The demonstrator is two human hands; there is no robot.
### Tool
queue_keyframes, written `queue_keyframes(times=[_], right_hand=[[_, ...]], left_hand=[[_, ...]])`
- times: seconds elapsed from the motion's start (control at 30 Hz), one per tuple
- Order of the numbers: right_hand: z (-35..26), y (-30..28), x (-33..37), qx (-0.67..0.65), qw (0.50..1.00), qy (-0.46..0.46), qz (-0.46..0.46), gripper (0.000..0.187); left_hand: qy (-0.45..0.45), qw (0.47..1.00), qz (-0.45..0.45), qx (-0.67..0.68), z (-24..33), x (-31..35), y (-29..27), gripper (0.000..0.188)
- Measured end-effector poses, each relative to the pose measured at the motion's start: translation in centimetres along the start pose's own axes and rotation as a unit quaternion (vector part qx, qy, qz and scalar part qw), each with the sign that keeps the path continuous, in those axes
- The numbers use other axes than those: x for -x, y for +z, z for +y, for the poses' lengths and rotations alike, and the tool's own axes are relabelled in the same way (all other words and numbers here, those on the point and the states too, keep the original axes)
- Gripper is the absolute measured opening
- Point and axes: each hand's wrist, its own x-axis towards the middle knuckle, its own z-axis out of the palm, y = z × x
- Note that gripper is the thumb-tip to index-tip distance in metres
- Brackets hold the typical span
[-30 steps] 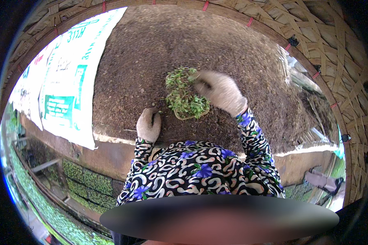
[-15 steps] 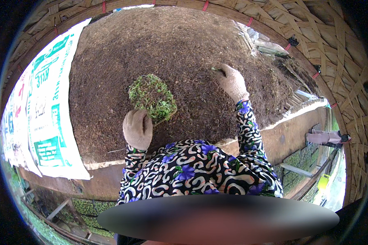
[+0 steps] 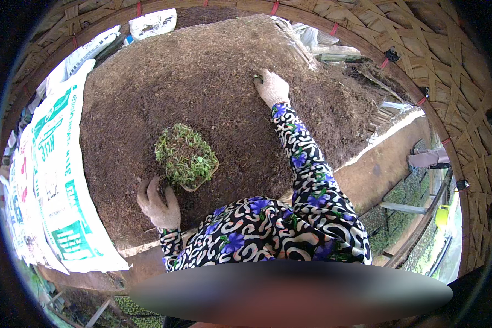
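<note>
Pale knit gloves cover both my hands. A clump of small green seedlings fills a shallow container, whose light rim shows at its near right corner. Just to the near left of it, my left hand rests at the soil with its fingers slightly apart, holding nothing visible. Farther out and to the right, my right hand is low over the dark soil. Its thumb and fingertips pinch a small green sprig, which is mostly hidden by the glove.
Printed white sacks line the left side of the soil bed, and another white sack lies at the far left. Wooden boards edge the far right. A pale ledge borders the near right, with trays of green plants below.
My right hand has moved left and farther out over the soil. The left hand has shifted left and down, off the container's edge, and its fingers have opened. The whole view has tilted somewhat.
</note>
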Motion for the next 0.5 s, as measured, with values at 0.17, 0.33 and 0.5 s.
queue_keyframes(times=[0.17, 0.33, 0.5], right_hand=[[2.2, -0.9, -0.2, -0.109, 0.985, 0.099, 0.086, 0.033], [5.8, -1.9, 0.0, -0.107, 0.981, 0.119, 0.107, 0.036], [6.0, -1.5, -0.4, -0.034, 0.997, 0.070, 0.017, 0.038]], left_hand=[[-0.066, 0.997, 0.021, -0.037, -3.3, 2.7, -0.6, 0.041], [-0.157, 0.985, 0.007, -0.067, -5.3, 4.6, 0.1, 0.040], [-0.123, 0.986, -0.034, -0.109, -5.2, 4.4, 1.0, 0.041]])
